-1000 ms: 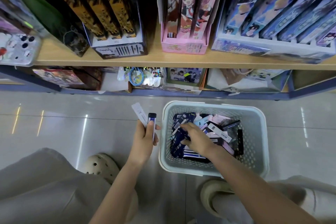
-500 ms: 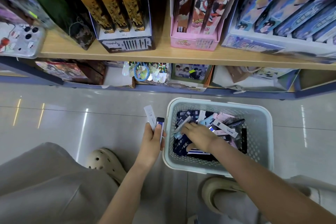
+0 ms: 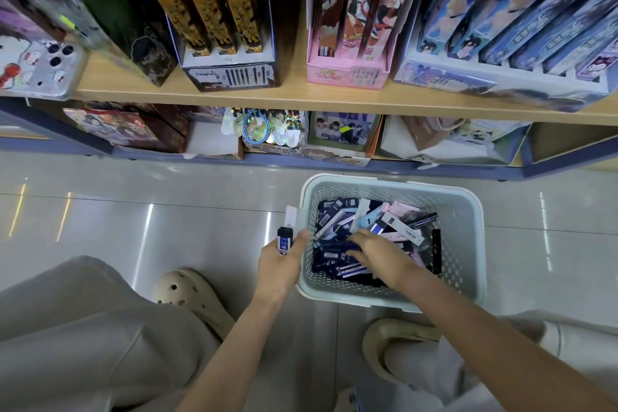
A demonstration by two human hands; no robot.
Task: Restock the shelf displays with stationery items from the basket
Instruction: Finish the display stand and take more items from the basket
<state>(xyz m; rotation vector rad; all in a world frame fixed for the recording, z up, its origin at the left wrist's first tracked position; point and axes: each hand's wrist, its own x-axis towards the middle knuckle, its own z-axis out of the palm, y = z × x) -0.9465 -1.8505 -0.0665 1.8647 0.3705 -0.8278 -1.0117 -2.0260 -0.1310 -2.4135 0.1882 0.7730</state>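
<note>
A pale perforated basket (image 3: pixel 468 244) stands on the floor, full of small stationery packs (image 3: pixel 337 227) in dark blue, pink and light blue. My left hand (image 3: pixel 281 267) hovers beside the basket's left rim and grips a small black lead case (image 3: pixel 284 241) labelled 0.5 HB together with a white pack (image 3: pixel 290 216). My right hand (image 3: pixel 378 252) is inside the basket, fingers spread over the dark blue packs; whether it grips one is hidden. Above, on the wooden shelf (image 3: pixel 301 95), stand display boxes: black and gold (image 3: pixel 217 27), pink (image 3: pixel 354 20) and blue (image 3: pixel 508 37).
A lower shelf (image 3: pixel 334 164) behind the basket holds a box of trinkets (image 3: pixel 267 127), photo cards (image 3: pixel 344 127) and paper bags. My knees and two beige clogs (image 3: pixel 190 294) frame the glossy tiled floor. A phone case (image 3: pixel 36 67) hangs at the upper left.
The view has shifted down and left relative to the shelves. My left hand has moved closer to the basket rim with its packs. My right hand keeps sifting among the packs in the basket.
</note>
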